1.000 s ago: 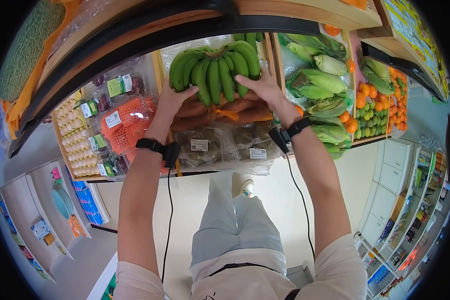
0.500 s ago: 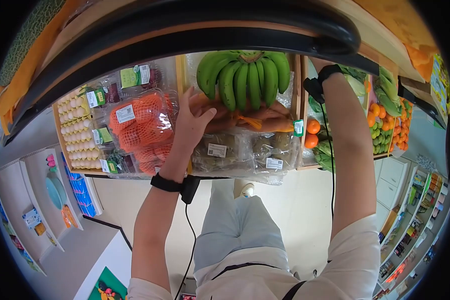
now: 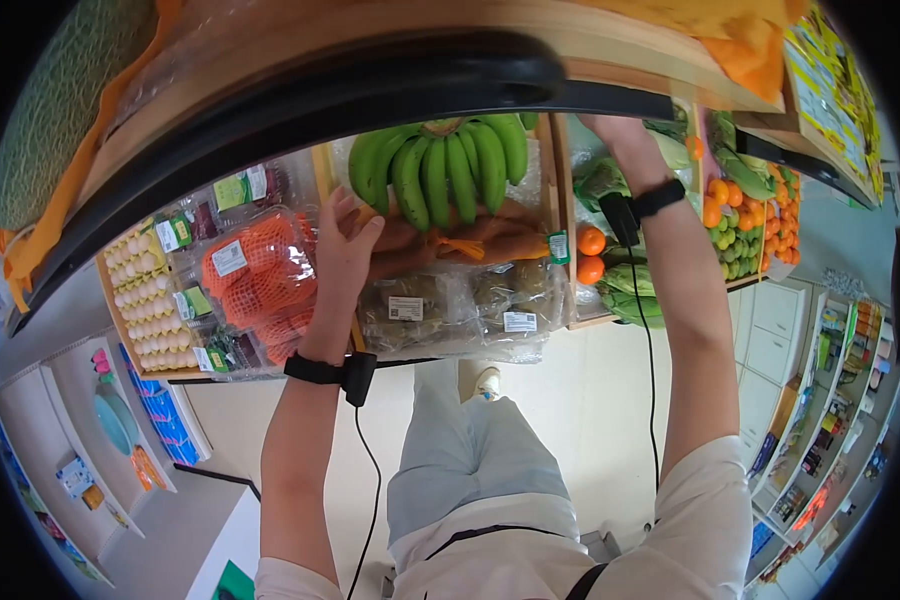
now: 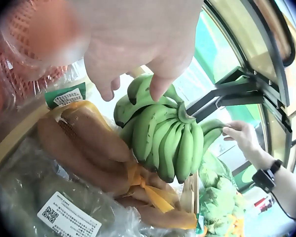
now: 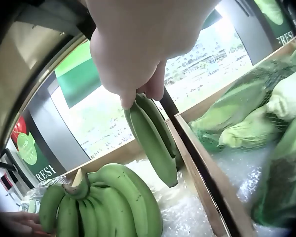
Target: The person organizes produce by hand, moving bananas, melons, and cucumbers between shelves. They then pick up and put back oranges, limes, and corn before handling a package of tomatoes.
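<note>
A large bunch of green bananas (image 3: pixel 435 175) lies at the back of its wooden compartment, behind long brown roots (image 4: pixel 84 138) tied with orange mesh. My left hand (image 3: pixel 345 245) hovers at the bunch's left side, fingers loosely extended and nothing gripped; its fingertips overlap the bananas in the left wrist view. To the right of the bunch, my right hand (image 5: pixel 143 49) pinches the top end of a small pair of green bananas (image 5: pixel 153 140), which hangs down beside the wooden divider (image 5: pixel 195 177). In the head view the black rail (image 3: pixel 420 95) hides most of the right hand.
Plastic-wrapped packs (image 3: pixel 405 305) with labels fill the front of the compartment. To the left are orange-netted fruit (image 3: pixel 260 265) and eggs (image 3: pixel 155 310); to the right, bagged corn (image 5: pixel 246 116) and oranges (image 3: pixel 590 255). The rail arches over the back.
Both hands held the large bunch a second ago; it now lies in the compartment. My right hand has gone right and back, and pinches the small pair. My left hand has let go.
</note>
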Demonstrator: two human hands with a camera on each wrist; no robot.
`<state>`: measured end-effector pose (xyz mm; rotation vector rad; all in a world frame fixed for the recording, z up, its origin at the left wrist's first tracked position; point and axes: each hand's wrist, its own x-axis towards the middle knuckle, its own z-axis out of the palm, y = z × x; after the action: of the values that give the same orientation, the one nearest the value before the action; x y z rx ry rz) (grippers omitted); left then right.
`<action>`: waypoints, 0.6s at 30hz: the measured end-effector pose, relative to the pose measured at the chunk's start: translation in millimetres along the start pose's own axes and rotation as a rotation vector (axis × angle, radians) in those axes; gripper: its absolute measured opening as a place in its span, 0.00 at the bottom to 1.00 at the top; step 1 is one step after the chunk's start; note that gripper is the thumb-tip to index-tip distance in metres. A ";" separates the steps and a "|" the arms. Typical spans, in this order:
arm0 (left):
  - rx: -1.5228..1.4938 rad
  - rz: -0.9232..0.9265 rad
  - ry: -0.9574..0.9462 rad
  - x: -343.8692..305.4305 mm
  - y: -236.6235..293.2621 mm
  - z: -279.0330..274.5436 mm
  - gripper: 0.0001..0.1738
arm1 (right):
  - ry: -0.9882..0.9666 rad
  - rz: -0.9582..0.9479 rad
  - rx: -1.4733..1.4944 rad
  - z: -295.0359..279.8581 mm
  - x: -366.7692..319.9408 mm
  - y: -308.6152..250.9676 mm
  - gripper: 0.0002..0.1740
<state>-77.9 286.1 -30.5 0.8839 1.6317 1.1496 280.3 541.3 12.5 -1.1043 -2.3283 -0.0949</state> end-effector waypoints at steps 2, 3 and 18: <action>-0.016 -0.012 0.027 5.1 -0.9 -2.8 0.41 | -0.018 -0.156 -0.308 -26.9 -3.5 -19.2 0.16; -0.026 -0.020 0.040 7.1 -0.6 -2.2 0.41 | -0.075 -0.070 -0.214 -34.3 -7.2 -23.5 0.15; -0.018 -0.013 0.035 21.1 6.2 6.3 0.37 | -0.473 0.268 0.366 16.5 -58.3 -26.3 0.24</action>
<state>-78.3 308.9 -31.2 0.8452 1.6507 1.1743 283.2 488.3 -26.8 -1.3343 -2.4210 0.7356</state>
